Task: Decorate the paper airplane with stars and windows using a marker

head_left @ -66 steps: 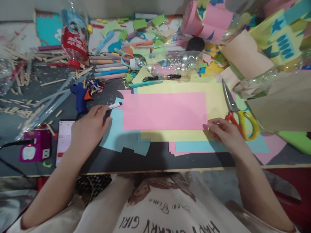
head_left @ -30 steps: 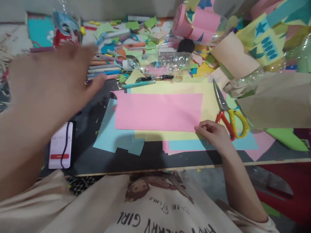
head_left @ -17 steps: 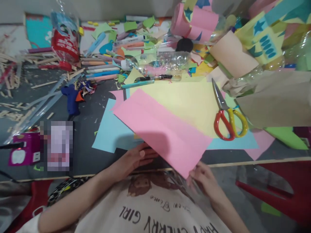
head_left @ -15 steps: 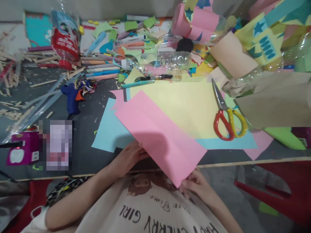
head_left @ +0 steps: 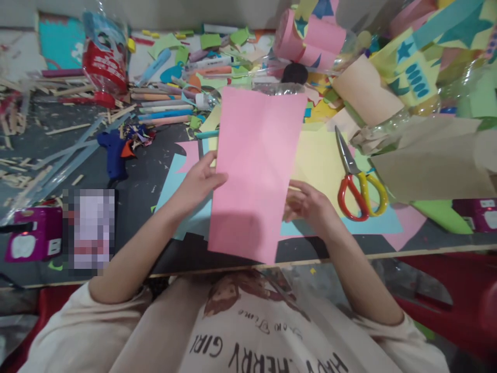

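Note:
A long pink sheet of paper (head_left: 252, 171) is held up over the table, roughly upright in view, with a faint crease near its top. My left hand (head_left: 204, 178) grips its left edge, thumb at the front and the other fingers partly behind. At the right edge is my right hand (head_left: 306, 204), its fingers apart and their tips at or just behind the paper; no digit lies over the front. Under the pink sheet lie a yellow sheet (head_left: 318, 160) and a light blue sheet (head_left: 166, 202). Scissors (head_left: 355, 181) with red and yellow handles rest on the right side of these.
A blue glue gun (head_left: 112, 153) lies at left, near a purple box (head_left: 34, 235) and a blurred-out object (head_left: 93, 228). Markers, paper scraps and a red-labelled bottle (head_left: 104, 67) crowd the back. Brown paper (head_left: 430, 166) sits at right. The table edge runs close to my body.
The pink sheet has been raised away from my body and turned from slanted to nearly upright. My left hand moved up along with it; my right hand left the lower corner for the right edge.

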